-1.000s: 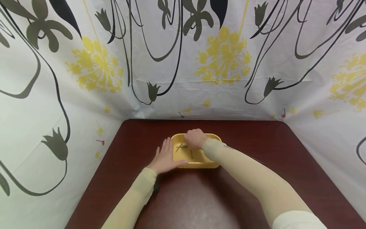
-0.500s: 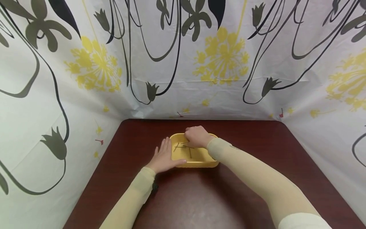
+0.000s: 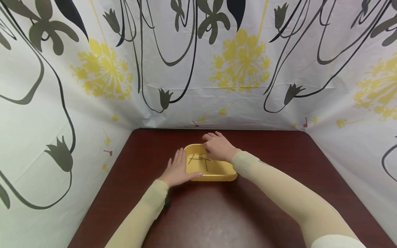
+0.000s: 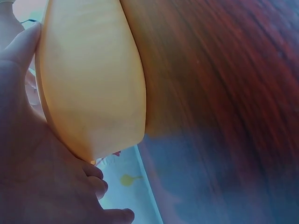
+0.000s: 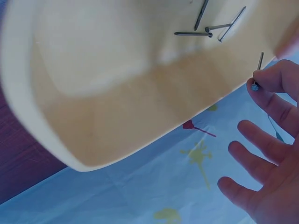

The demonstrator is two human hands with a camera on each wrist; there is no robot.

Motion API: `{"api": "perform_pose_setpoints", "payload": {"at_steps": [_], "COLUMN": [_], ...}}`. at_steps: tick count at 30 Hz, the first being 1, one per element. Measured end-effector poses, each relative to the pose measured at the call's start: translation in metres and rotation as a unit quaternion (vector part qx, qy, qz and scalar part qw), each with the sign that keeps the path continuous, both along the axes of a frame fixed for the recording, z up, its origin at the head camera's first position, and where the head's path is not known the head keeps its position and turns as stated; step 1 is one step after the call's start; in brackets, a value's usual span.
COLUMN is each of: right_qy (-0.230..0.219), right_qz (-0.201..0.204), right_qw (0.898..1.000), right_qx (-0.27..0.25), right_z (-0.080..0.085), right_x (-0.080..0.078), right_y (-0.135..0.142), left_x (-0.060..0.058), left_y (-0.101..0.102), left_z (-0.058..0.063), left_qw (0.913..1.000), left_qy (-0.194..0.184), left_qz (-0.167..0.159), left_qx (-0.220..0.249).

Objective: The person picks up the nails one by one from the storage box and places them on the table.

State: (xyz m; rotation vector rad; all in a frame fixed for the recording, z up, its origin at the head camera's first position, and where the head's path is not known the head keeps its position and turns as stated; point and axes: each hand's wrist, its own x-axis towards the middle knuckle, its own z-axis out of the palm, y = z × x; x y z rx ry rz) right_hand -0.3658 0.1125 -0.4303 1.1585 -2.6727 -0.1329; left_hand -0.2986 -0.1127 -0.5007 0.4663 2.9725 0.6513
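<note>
My right hand (image 3: 219,147) is above the back of a yellow plastic tray (image 3: 217,178). In the right wrist view its thumb and forefinger pinch a nail (image 5: 261,59) near the head, while the other fingers are spread. Several loose nails (image 5: 193,33) lie crossed on the tray floor, towards its left end in the head view. My left hand (image 3: 176,174) rests against the tray's left end, fingers straight and thumb along the front rim. From the left wrist, the tray's outer wall (image 4: 93,79) shows beside that hand.
Under the tray is a dark red wood-grain table (image 3: 260,141) with rounded back corners. A white cloth (image 3: 186,117) printed with flowers hangs behind it and along both sides.
My right hand has risen slightly from the tray and shifted right, its fingers loosening from a fist-like shape. More of the nails show now. The left hand keeps its place.
</note>
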Motion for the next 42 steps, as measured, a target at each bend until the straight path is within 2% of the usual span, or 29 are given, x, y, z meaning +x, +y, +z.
{"api": "perform_pose_setpoints", "payload": {"at_steps": [5,11,20,33,42], "right_qy": [0.006,0.016,0.029,0.026,0.024], "right_qz": [-0.002,-0.004,-0.019,-0.049,-0.098], "right_qw": [1.0,0.999,0.997,0.992,0.987], "right_qx": [-0.013,-0.036,-0.068,-0.11,-0.128], "right_z": [0.003,0.006,0.005,0.009,-0.002], "right_x": [0.004,0.006,0.011,0.022,0.036], "right_y": [0.01,0.027,0.06,0.126,0.17], "left_x": [-0.001,-0.002,-0.001,0.001,0.002], "left_y": [-0.001,-0.002,-0.002,0.001,0.001], "left_z": [0.002,0.002,0.001,-0.002,0.003], "left_qw": [0.9999,0.9999,1.0,1.0,0.9999], "left_qy": [-0.007,-0.013,-0.006,-0.003,0.001], "left_qz": [-0.001,0.003,0.003,0.0,0.0], "left_qx": [-0.012,-0.004,0.001,-0.008,-0.011]}}
